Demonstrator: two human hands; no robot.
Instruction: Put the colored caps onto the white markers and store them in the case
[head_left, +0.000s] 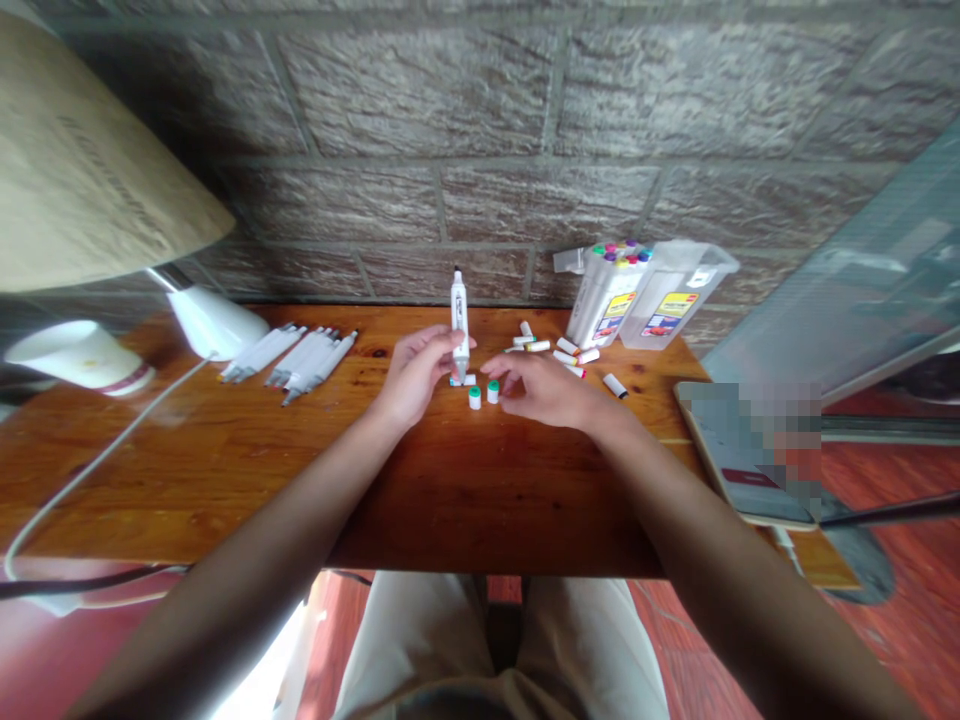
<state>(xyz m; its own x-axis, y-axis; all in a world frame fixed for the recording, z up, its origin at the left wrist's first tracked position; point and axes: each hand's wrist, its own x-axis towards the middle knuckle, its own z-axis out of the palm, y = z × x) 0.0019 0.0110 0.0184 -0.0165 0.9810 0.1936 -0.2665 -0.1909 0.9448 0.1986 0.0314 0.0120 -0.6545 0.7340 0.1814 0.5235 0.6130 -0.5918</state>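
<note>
My left hand [417, 374] is closed round the lower end of a white marker [459, 315], holding it upright on the wooden table [225, 470]. My right hand [541, 387] hovers just right of it, palm down with fingers loosely spread, over two green-topped caps [484, 394]. A third small cap [463, 380] lies at the marker's foot.
A row of uncapped white markers [292, 357] lies at the left. Loose coloured caps [559, 350] are scattered behind my right hand, before two clear marker cases [645, 293]. A lamp [90, 160], a white cup [79, 355], a cable and a tablet [750, 455] sit at the table's sides.
</note>
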